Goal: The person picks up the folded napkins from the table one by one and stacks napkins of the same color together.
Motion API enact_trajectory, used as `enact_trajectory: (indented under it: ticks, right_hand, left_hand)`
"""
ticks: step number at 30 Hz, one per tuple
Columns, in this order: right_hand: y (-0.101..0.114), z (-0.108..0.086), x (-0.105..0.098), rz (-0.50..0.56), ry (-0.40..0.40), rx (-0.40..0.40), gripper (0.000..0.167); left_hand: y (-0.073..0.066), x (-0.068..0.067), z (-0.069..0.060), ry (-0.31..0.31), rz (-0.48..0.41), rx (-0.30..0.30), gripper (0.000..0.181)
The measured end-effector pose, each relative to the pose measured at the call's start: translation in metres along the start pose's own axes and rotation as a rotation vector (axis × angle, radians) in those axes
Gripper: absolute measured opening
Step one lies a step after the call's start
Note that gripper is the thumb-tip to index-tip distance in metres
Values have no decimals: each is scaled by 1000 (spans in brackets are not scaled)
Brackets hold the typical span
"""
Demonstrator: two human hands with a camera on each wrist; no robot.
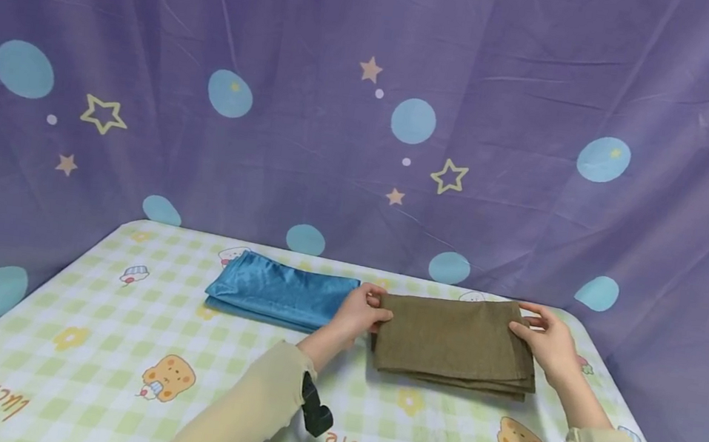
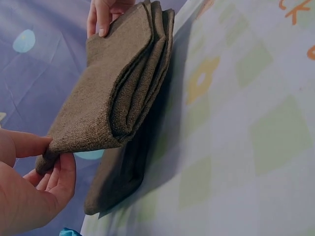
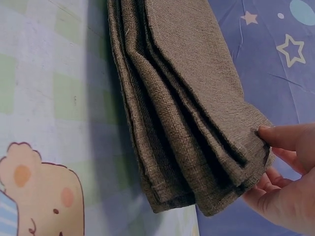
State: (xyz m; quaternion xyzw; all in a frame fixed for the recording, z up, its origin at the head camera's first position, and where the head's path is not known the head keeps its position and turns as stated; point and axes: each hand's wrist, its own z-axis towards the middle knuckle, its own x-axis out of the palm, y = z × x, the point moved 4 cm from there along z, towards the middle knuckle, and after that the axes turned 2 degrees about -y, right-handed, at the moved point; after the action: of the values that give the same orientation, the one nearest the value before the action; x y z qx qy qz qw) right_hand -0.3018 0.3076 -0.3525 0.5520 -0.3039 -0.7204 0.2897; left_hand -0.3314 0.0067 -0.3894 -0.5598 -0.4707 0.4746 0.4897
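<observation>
A folded brown cloth (image 1: 449, 342), several layers thick, is held at its two far corners. My left hand (image 1: 359, 313) pinches the left corner between thumb and fingers, and my right hand (image 1: 550, 344) does the same at the right corner. Seen from the left wrist, the brown cloth (image 2: 106, 93) is tilted, with a lower brown fold (image 2: 118, 177) under it near the table; whether that is a separate piece I cannot tell. From the right wrist, loose layers of the cloth (image 3: 197, 73) hang apart at the near edge.
To the left, close beside my left hand, lies a folded shiny blue cloth (image 1: 291, 293). Both rest areas belong to a table with a green-and-white checked cover (image 1: 112, 323). A purple curtain with stars and dots (image 1: 312, 133) hangs behind and at the sides.
</observation>
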Motion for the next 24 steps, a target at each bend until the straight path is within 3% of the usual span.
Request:
enact_trajectory:
  ticks: [13, 24]
  right_hand:
    - [0, 16, 5, 3, 15, 39, 48]
    - [-2, 28, 8, 17, 11, 20, 47]
  left_hand:
    - [-4, 1, 13, -34, 22, -20, 41]
    - [-4, 3, 25, -51, -35, -9, 41]
